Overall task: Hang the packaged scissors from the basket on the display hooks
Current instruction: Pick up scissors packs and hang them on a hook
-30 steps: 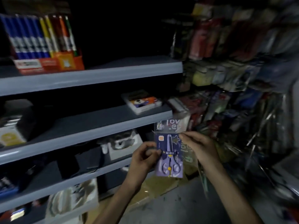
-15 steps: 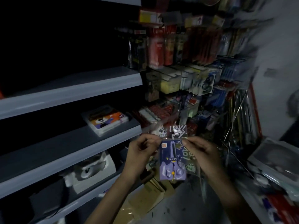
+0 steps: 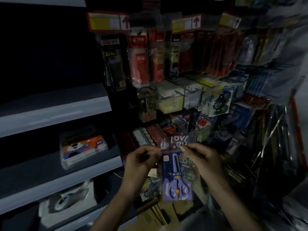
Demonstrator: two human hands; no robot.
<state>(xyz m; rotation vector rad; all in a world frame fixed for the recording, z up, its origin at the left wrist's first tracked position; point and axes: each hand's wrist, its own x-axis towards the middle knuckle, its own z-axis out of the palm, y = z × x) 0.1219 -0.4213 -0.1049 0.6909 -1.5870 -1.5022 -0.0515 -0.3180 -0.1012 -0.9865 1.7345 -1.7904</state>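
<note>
A clear packet with purple scissors (image 3: pixel 176 179) on a dark blue card hangs upright between my hands, low in the middle of the view. My left hand (image 3: pixel 141 160) pinches the packet's upper left corner. My right hand (image 3: pixel 202 160) pinches its upper right edge near the printed clear header. Behind and above stands the hook display (image 3: pixel 183 100), crowded with hanging stationery packets. The basket is not in view.
Grey shelves (image 3: pixel 55 109) run along the left; one bears a flat orange and white box (image 3: pixel 81 145), a lower one a white pack (image 3: pixel 66 200). Red and yellow price tags (image 3: pixel 108 21) top the display. Cardboard (image 3: pixel 160 212) lies on the floor below.
The view has swung right and up from the grey shelves to the hook display. Both hands have kept hold of the scissors packet; the left moved up to its top corner.
</note>
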